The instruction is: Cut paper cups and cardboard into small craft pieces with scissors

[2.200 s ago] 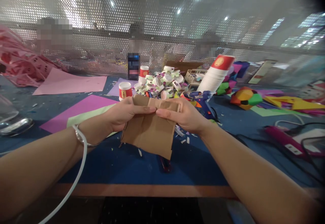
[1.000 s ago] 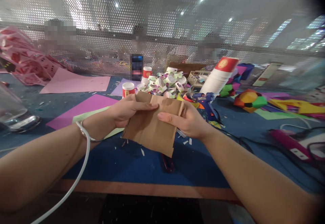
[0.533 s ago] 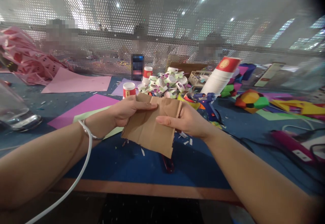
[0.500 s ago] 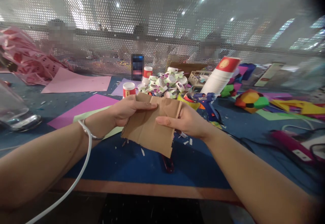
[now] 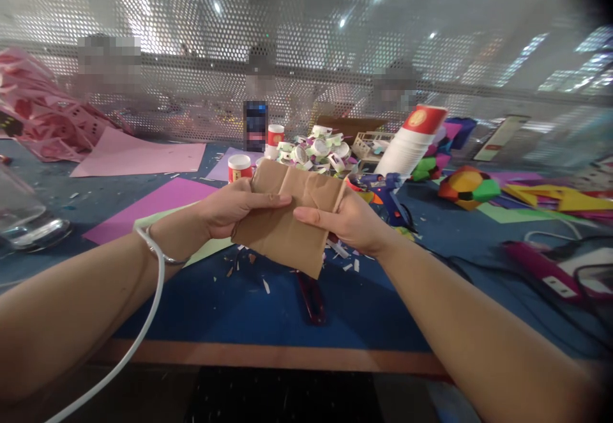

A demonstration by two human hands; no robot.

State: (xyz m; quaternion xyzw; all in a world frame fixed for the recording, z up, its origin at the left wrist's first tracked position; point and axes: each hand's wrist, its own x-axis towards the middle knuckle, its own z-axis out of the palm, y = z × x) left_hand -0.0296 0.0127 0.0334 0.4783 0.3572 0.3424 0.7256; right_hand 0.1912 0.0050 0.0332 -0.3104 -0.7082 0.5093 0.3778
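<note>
A creased piece of brown cardboard (image 5: 282, 238) is held up above the table's front part, between both of my hands. My left hand (image 5: 232, 206) grips its left side, thumb across the face and fingers hidden behind. On the right edge my right hand (image 5: 352, 222) pinches it, the thumb lying flat on the front. Under the cardboard a dark red tool handle (image 5: 311, 301) lies on the blue table (image 5: 191, 308), partly covered. Small paper scraps (image 5: 265, 285) are scattered nearby. A blue glue gun (image 5: 390, 193) rests just beyond my right hand.
Behind the cardboard are a heap of cut paper-cup pieces (image 5: 320, 148), stacked paper cups (image 5: 407, 148) and a phone (image 5: 255, 126). Coloured paper (image 5: 148, 209) and a glass (image 5: 29, 218) are at left. A paper ball (image 5: 467, 188) and power strip (image 5: 550, 273) with cables are right.
The cardboard has tilted, its upper edge rising and its lower edge lifting, so more of the dark red handle shows. Both hands keep their hold. The view has shifted slightly.
</note>
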